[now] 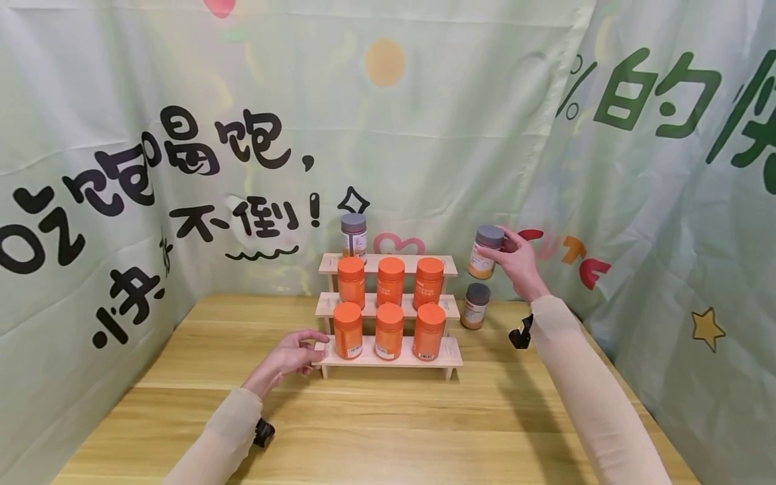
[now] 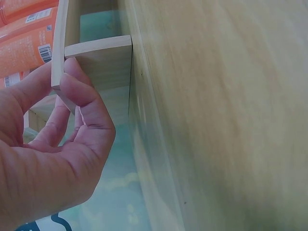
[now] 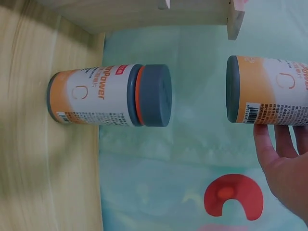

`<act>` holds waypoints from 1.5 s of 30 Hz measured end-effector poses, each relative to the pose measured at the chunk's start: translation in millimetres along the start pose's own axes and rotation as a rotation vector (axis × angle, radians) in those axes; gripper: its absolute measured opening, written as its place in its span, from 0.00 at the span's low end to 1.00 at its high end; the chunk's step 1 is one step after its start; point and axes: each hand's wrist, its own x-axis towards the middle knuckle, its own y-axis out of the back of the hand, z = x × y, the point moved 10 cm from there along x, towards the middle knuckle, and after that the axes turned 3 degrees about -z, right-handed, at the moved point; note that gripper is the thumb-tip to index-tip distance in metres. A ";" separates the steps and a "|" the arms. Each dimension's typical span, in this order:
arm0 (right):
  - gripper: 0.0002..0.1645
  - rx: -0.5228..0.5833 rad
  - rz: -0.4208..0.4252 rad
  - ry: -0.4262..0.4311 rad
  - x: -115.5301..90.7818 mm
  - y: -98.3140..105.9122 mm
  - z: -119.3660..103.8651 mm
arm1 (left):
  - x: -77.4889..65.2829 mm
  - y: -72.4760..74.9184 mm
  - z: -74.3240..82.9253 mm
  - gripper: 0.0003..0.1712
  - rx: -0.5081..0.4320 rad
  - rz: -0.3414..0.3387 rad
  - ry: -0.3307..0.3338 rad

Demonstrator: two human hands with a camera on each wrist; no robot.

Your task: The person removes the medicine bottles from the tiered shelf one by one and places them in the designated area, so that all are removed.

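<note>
My right hand (image 1: 518,263) grips a grey-lidded supplement bottle (image 1: 483,252), upright in the air to the right of the tiered wooden shelf (image 1: 388,264). In the right wrist view, the fingers (image 3: 266,142) lie along the side of that bottle, and its lid is out of frame. Below it, a matching bottle (image 3: 96,96) stands on the table. At the shelf's lowest step, my left hand (image 1: 295,353) pinches the left end of the board (image 2: 58,57). Orange-lidded bottles (image 1: 389,331) fill the lower and middle steps, and one grey-lidded bottle (image 1: 354,237) stands at the top step's left.
The shelf stands on a wood-grain table (image 1: 376,431) toward its back edge. Behind and around hangs a pale green printed curtain (image 1: 461,135), close to the raised bottle. Each wrist carries a small black clip (image 1: 520,333).
</note>
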 end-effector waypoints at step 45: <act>0.42 0.000 0.095 -0.050 -26.0 41.9 61.4 | -0.8 0.9 -0.2 0.22 0.010 0.002 0.003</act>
